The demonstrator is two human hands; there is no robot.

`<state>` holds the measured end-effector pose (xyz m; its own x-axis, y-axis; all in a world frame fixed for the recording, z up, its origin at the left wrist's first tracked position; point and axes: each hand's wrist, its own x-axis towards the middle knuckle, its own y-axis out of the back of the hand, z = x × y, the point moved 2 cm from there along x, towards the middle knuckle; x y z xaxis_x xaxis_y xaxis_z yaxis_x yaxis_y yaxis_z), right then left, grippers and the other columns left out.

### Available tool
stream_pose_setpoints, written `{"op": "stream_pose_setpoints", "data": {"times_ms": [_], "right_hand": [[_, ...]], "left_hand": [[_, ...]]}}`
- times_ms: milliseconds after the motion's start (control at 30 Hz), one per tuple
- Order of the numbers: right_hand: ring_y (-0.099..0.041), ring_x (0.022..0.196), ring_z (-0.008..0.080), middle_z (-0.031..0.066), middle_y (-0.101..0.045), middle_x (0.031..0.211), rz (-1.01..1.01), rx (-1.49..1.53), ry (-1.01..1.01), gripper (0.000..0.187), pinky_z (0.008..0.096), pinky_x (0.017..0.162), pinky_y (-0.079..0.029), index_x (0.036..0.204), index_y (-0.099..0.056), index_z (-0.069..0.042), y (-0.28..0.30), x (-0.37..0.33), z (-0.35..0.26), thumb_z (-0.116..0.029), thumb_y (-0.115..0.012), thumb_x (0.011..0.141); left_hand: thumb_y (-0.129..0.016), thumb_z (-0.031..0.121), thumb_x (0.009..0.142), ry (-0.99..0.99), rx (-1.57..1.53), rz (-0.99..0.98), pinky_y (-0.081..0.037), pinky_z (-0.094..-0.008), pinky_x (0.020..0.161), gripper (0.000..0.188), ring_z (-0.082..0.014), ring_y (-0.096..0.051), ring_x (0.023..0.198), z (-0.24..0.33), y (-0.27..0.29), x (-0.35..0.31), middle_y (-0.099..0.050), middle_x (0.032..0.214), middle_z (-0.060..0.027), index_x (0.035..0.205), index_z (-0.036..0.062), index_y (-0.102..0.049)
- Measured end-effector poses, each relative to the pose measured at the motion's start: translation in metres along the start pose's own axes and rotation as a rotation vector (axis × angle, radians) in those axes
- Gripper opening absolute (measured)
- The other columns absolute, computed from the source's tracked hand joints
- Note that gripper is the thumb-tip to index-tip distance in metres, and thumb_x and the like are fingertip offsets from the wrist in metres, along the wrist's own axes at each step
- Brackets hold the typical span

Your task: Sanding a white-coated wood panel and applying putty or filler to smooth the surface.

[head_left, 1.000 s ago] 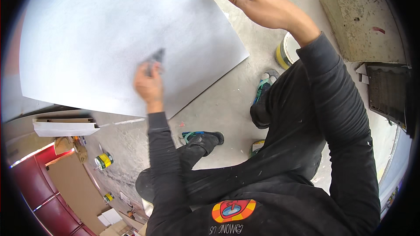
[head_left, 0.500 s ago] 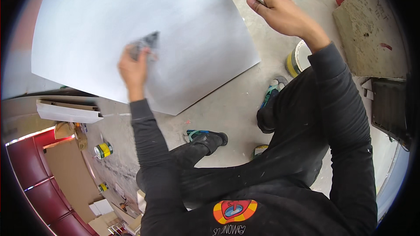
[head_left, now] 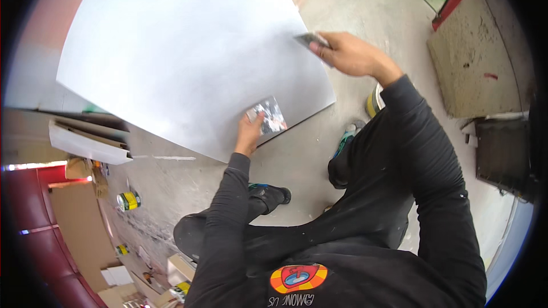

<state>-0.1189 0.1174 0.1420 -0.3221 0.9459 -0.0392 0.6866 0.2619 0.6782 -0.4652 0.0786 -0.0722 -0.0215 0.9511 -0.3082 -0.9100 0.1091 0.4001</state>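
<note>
Over near edge of smooth white board [head_left: 171, 63], left hand [head_left: 247, 136] grasps one square, shiny, smeared metal plate [head_left: 271, 115], thumb on top, arm stretched forward. Farther out, right hand [head_left: 355, 54] pinches one thin flat metal blade [head_left: 309, 39] by board's right edge, forearm angled inward. On floor [head_left: 305, 162] below, one round yellow-banded can [head_left: 373, 102]. Beyond, one rough, pitted block [head_left: 474, 63].

a white panel [head_left: 188, 51] spreads beneath a shiny square plate [head_left: 272, 114]; the scuffed grey floor [head_left: 305, 162] bears two yellow-banded cans [head_left: 129, 201] at left, another can [head_left: 373, 104] at right, and the person's sandalled feet [head_left: 345, 138]
</note>
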Motion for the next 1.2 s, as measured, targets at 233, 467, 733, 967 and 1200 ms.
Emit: {"op": "stream_pose_setpoints", "data": {"times_ms": [233, 467, 733, 967, 1200], "right_hand": [[-0.058, 0.103, 0.039, 0.0222, -0.056, 0.115, -0.017, 0.141, 0.431, 0.045, 0.0424, 0.088, -0.048, 0.135, -0.05, -0.008, -0.064, -0.016, -0.043, -0.009, -0.056, 0.09], [-0.051, 0.117, 0.0415, 0.0162, -0.048, 0.13, 0.144, -0.259, 0.631, 0.071, 0.0423, 0.094, -0.048, 0.14, -0.047, -0.016, -0.128, -0.046, -0.098, 0.007, -0.059, 0.074], [-0.064, 0.104, 0.0264, 0.0114, -0.063, 0.112, 0.007, 0.79, 0.019, 0.04, 0.0385, 0.076, -0.059, 0.137, -0.046, -0.009, -0.128, -0.012, -0.046, -0.007, -0.048, 0.097], [-0.068, 0.093, 0.0222, 0.0086, -0.063, 0.113, -0.115, 1.483, -0.18, 0.034, 0.0394, 0.062, -0.062, 0.128, -0.046, -0.006, -0.11, -0.037, -0.073, -0.026, -0.05, 0.1], [-0.062, 0.07, 0.0139, 0.005, -0.064, 0.092, -0.233, 0.499, 0.175, 0.019, 0.0312, 0.056, -0.056, 0.107, -0.06, -0.001, -0.113, -0.038, -0.059, -0.015, -0.061, 0.095]], "left_hand": [[-0.048, 0.014, 0.101, -0.058, -0.873, 0.042, -0.054, -0.0339, 0.084, 0.025, -0.017, -0.063, 0.101, 0.154, 0.033, -0.046, -0.062, 0.116, -0.0086, 0.122, -0.0007, -0.049], [-0.049, 0.013, 0.101, -0.258, -0.749, 0.27, -0.05, -0.029, 0.087, 0.024, -0.0134, -0.06, 0.099, 0.165, 0.047, -0.102, -0.061, 0.114, -0.0097, 0.12, -0.0016, -0.05], [-0.057, 0.016, 0.098, -0.15, -0.95, 0.049, -0.051, -0.0304, 0.085, 0.023, -0.0144, -0.061, 0.097, 0.141, 0.059, -0.146, -0.064, 0.107, -0.006, 0.116, 0.0021, -0.057], [-0.065, 0.015, 0.091, -0.18, -1.241, 0.05, -0.054, -0.0358, 0.082, 0.032, -0.0215, -0.065, 0.096, 0.156, 0.077, -0.153, -0.065, 0.107, -0.0061, 0.121, 0.0057, -0.057], [-0.068, 0.005, 0.083, -0.499, -0.087, 0.611, -0.051, -0.0327, 0.074, 0.023, -0.0187, -0.064, 0.08, 0.147, 0.061, -0.139, -0.067, 0.09, -0.0121, 0.103, -0.0007, -0.057]]}}
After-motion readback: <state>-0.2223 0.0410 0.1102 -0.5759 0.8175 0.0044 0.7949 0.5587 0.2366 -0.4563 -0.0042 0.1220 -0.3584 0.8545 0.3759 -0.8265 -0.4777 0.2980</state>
